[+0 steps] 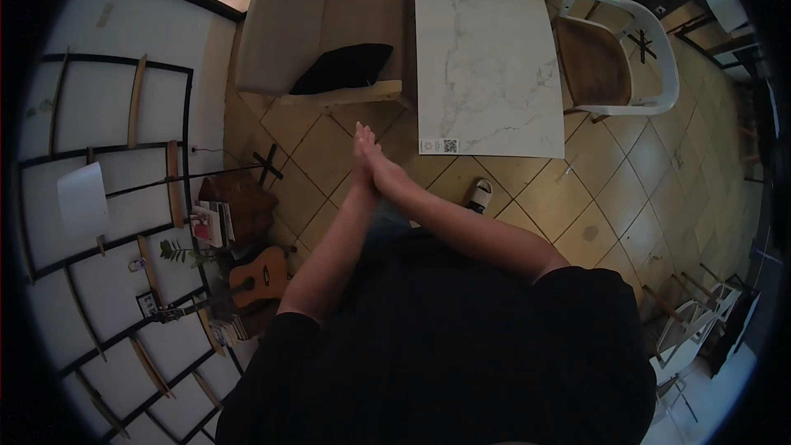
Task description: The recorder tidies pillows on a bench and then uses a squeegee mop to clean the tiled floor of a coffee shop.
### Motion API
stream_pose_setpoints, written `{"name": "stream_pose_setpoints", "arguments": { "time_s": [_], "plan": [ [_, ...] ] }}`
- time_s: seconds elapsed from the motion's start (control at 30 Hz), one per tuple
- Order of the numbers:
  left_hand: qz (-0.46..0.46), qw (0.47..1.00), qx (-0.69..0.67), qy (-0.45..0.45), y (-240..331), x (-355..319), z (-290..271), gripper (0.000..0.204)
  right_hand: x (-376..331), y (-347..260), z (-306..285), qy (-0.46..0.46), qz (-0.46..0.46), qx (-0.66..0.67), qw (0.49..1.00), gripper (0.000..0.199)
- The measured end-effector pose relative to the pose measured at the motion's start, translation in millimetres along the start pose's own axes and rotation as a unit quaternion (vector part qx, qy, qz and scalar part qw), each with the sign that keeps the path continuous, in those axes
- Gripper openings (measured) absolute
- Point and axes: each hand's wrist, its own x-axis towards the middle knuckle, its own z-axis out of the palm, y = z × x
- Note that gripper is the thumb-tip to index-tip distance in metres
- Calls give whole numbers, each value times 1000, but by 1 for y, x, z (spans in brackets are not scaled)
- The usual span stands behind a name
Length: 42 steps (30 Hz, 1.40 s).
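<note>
Tiled floor (527, 189) lies under you. Your left hand (362, 152) and right hand (375, 161) press flat together, palm to palm, holding nothing, just short of the tabletop (486, 58); beyond its left edge, a black cushion (342, 67) rests on the bench.

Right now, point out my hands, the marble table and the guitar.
hands (367, 156), head view, pressed-together palms, nothing held.
marble table (486, 58), head view, bare middle of its white top.
guitar (262, 278), head view, wooden body, left of the arm.
</note>
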Motion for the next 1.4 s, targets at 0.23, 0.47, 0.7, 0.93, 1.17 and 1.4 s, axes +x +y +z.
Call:
{"name": "stream_pose_setpoints", "arguments": {
  "time_s": [0.23,0.47,0.7,0.93,1.17,1.4],
  "plan": [
    [-93,985,-117,-80,26,77,-59,78,157,92,-2,24,-180,-215,960,76],
    [-251,930,82,-256,29,225,-137,74,247,122,-61,181,38,-623,760,71],
    [-62,810,582,-30,10,414,-346,91,211,166,-91,178,224,-362,887,56],
    [-124,721,679,-62,31,497,-338,86,89,188,-66,292,370,-299,830,48],
    [62,785,616,7,48,534,-283,42,87,209,-63,259,386,-253,848,49],
    [337,698,600,-195,168,538,-202,28,211,192,-130,236,266,-257,899,45]
  ]
}}
